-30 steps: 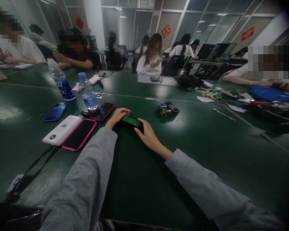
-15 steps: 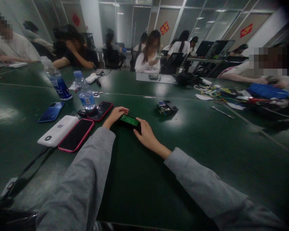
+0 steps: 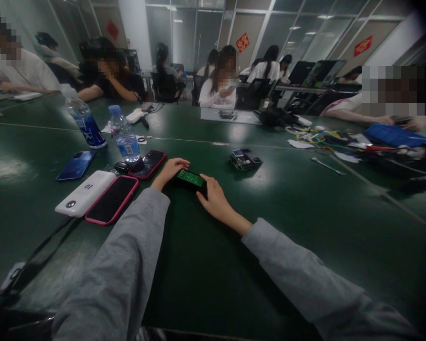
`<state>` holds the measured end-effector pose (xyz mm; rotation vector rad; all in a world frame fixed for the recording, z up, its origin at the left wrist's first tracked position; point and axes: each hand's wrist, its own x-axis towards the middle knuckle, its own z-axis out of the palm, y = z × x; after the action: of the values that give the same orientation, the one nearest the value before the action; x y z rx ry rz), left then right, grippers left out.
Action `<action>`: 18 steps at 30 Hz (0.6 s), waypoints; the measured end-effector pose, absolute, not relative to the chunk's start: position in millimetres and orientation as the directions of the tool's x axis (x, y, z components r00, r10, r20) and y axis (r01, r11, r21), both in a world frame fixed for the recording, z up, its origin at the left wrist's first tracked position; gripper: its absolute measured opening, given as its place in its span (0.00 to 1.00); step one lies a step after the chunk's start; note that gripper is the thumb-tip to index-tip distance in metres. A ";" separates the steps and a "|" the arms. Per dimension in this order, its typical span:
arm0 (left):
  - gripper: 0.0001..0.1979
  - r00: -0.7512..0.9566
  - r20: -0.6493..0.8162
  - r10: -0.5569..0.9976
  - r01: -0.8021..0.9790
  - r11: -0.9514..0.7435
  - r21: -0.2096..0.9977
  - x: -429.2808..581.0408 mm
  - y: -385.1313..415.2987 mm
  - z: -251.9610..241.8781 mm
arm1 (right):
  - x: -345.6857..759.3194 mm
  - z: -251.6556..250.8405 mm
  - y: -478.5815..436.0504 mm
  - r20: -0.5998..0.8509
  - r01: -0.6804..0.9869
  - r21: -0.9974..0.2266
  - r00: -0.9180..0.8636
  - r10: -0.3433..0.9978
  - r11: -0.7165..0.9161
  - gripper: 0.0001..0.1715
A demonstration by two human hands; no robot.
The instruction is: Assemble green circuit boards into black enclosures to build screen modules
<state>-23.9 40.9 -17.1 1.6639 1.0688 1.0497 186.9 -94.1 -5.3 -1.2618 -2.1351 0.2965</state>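
A small green circuit board in a black housing [image 3: 190, 179] lies on the dark green table [image 3: 206, 265] in front of me. My left hand [image 3: 170, 171] curls round its left end, fingers bent over the top edge. My right hand [image 3: 215, 201] grips its right end, thumb on top. Both arms are in grey sleeves.
Left of my hands lie a red-cased phone [image 3: 111, 199], a white power bank [image 3: 85, 193], another red-cased phone [image 3: 148, 164], a blue phone [image 3: 75, 165] and two water bottles [image 3: 125, 134]. A stack of small boards [image 3: 245, 159] sits beyond. Cables and tools [image 3: 326, 139] lie to the right. Several people sit around.
The view shifted slightly over the last second. My hands keep the same hold on the board, with almost no movement.
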 end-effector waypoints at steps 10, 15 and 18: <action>0.14 0.288 0.207 0.935 0.219 -0.275 0.936 -25.6 44.0 -20.2 | 187.7 -6.6 -94.9 0.407 0.710 -0.476 -0.345 0.846 0.518 0.34; 0.13 0.273 0.203 0.940 0.212 -0.264 0.941 -23.0 41.9 -17.9 | 185.7 -3.3 -95.8 0.403 0.720 -0.467 -0.343 0.849 0.513 0.34; 0.13 0.264 0.191 0.946 0.211 -0.250 0.945 -22.3 41.4 -17.3 | 185.4 -2.4 -96.1 0.402 0.729 -0.460 -0.339 0.851 0.507 0.34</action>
<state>-22.3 41.4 -17.3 1.6620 1.0809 1.0577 185.4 -96.1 -2.4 -1.2868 -2.1484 0.2627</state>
